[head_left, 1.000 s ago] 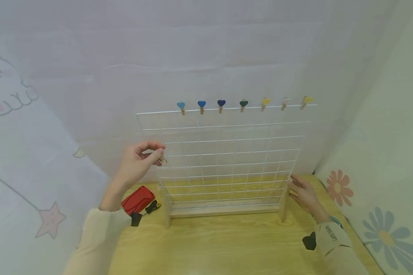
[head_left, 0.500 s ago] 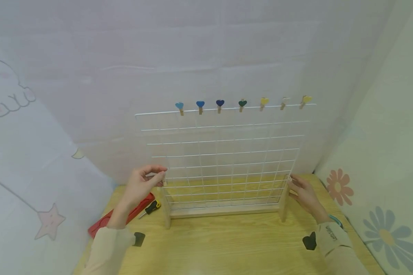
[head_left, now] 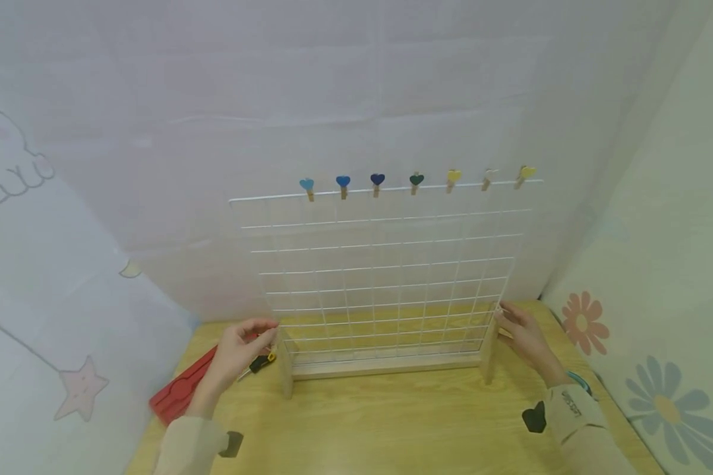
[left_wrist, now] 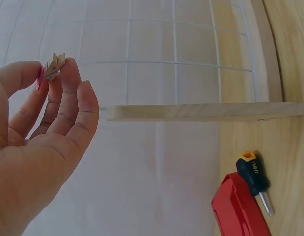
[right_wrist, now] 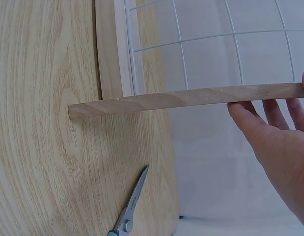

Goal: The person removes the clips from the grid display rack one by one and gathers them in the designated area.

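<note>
A white wire grid (head_left: 273, 197) stands upright in a wooden base, with several heart-topped clothespins (head_left: 377, 181) along its top wire. My left hand (head_left: 236, 349) is by the top of the left wooden post (head_left: 285, 376). Between its thumb and fingers it pinches a small wooden clothespin (left_wrist: 55, 65) with a pink front, held apart from the grid in the left wrist view. My right hand (head_left: 525, 336) grips the upper end of the right wooden post (right_wrist: 181, 98), fingers on its outer side and the thumb tip at the frame's edge.
On the table's left lie a red case (head_left: 181, 389) and a screwdriver (left_wrist: 252, 174) with a dark and yellow handle. Scissors (right_wrist: 132, 204) lie to the right of the base. White printed sheets (head_left: 356, 86) surround the table (head_left: 380, 422).
My left hand has come down along the grid's left side to the post top, still pinching the clothespin. The right hand stays on its post. The view has shifted slightly.
</note>
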The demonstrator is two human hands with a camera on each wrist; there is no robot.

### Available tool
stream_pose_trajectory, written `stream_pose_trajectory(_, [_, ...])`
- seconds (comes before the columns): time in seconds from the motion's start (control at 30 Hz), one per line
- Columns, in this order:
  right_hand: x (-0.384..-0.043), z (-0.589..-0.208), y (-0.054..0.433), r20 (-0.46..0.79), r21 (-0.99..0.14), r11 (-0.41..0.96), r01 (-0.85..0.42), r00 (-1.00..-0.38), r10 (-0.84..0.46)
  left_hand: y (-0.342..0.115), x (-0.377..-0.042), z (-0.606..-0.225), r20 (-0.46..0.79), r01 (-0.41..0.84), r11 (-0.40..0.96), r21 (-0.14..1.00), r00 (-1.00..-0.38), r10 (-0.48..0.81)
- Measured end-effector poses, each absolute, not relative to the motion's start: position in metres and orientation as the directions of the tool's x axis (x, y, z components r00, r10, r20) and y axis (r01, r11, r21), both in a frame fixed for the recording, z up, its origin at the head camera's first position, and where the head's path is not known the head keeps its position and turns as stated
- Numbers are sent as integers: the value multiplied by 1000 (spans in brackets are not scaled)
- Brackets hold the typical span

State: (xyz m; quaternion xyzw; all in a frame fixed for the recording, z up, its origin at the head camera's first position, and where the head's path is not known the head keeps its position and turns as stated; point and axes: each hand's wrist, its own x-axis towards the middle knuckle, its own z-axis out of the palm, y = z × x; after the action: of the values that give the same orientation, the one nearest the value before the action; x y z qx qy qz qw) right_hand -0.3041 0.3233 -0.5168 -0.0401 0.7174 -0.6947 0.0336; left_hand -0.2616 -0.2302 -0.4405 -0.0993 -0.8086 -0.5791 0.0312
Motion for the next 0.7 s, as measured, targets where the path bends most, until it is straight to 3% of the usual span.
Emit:
stream_pose_trajectory(0.4, [-299,-517,321,4,-999,38,-9,-992,-129,-251,-252,-520,-35,-32,387,921,-999,2])
stream_pose_trajectory(0.7, [-302,-512,323,-8,-999,43,2,-993,-122,-261,-252,-566,-106,-117,400,909,-993,-50])
